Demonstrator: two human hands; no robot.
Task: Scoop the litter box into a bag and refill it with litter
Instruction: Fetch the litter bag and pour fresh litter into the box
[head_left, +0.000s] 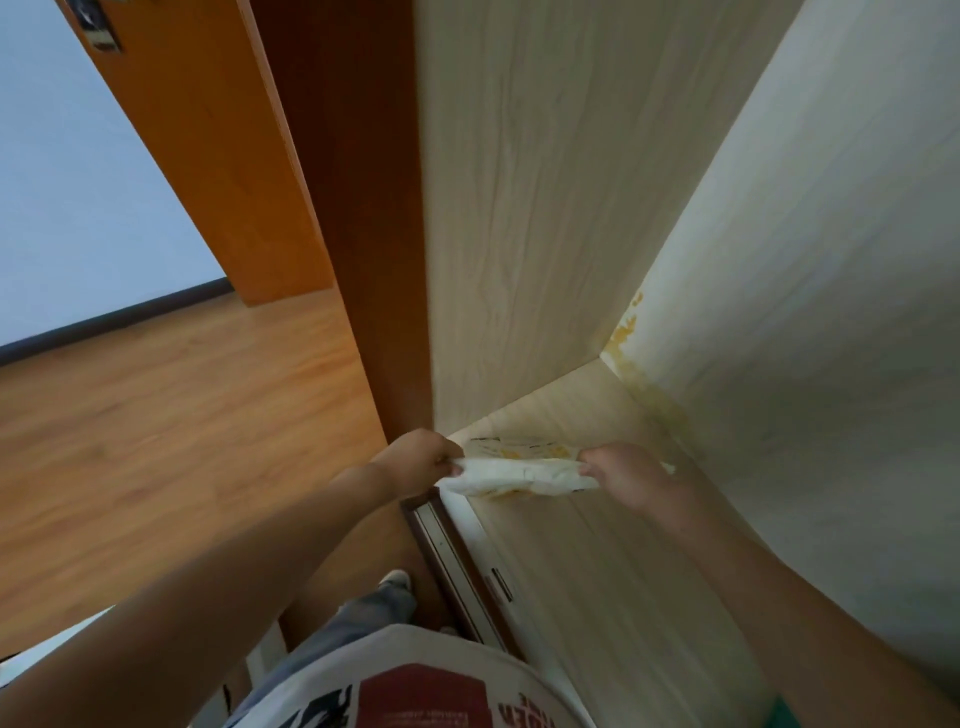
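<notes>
I've got my left hand (421, 460) and right hand (621, 475) each pinching an end of the crumpled white plastic bag with yellow print (519, 475), stretched over the pale wood-grain shelf (571, 545): looks like bag prep, next pull its mouth open; walls crowd right, floor left is free, no litter box visible.

An orange door (208, 156) stands open left of the pale wood cupboard (519, 208); brown floor (156, 415) lies below the door.
</notes>
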